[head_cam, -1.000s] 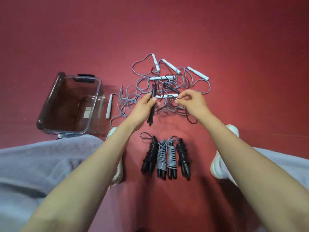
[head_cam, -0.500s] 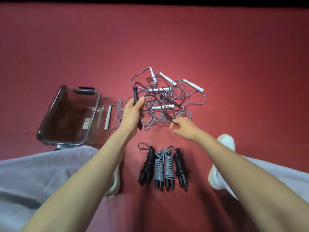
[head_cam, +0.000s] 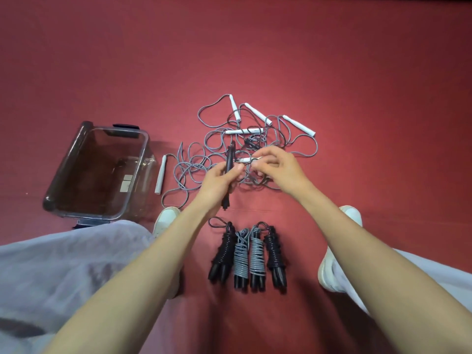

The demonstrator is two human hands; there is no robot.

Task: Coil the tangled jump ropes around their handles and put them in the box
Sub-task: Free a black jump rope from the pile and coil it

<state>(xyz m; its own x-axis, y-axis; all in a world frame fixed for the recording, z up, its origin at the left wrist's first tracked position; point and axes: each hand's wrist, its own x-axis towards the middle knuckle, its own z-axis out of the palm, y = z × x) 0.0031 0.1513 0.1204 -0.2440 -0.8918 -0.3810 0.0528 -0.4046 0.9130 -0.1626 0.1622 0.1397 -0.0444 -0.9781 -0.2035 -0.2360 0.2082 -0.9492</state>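
Gripping a slim black handle (head_cam: 229, 159) in my left hand (head_cam: 217, 183), I pinch tangled cord (head_cam: 245, 146) with my right hand (head_cam: 281, 169), contact hidden.

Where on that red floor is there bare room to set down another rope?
Bare floor lies between the coiled ropes and the right shoe, and beyond the tangle. Crowded between box and tangle, and around the left hand and right hand.

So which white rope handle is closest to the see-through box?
The white plastic handle lying by itself just right of the clear plastic box. The other white handles all lie farther right, away from the box.
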